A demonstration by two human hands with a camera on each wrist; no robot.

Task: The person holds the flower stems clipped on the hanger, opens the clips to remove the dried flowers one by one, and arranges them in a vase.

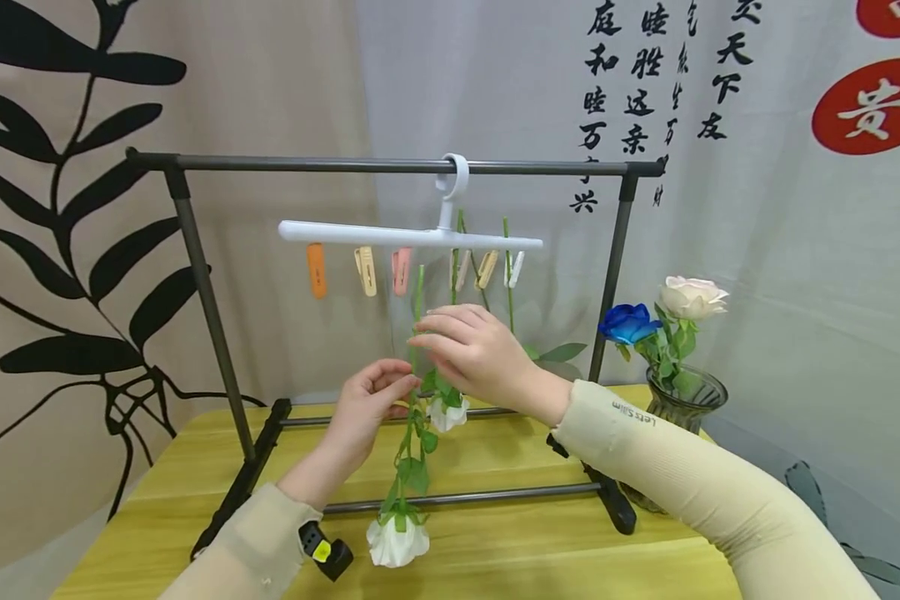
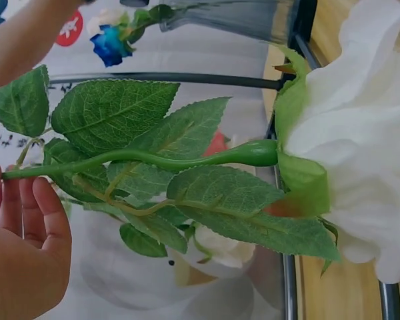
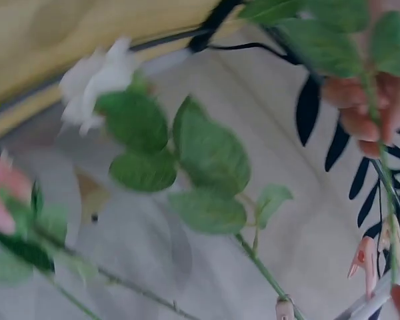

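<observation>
A green-stemmed white rose [image 1: 398,542] is pinched head-down by the left hand [image 1: 366,402]; the grip of the right hand [image 1: 482,350], higher along it, cannot be told. Above the right hand, a gap is left below the white plastic hanger [image 1: 367,234], from which six coloured clothespins [image 1: 366,272] are hung. The yellow wood-grain counter [image 1: 495,542] is edged left of the left hand.

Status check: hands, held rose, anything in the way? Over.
Left hand pinching the stem; right hand at upper stem, grip unclear. White rose bloom-down, stem top below white hanger. Second white rose close behind.
</observation>
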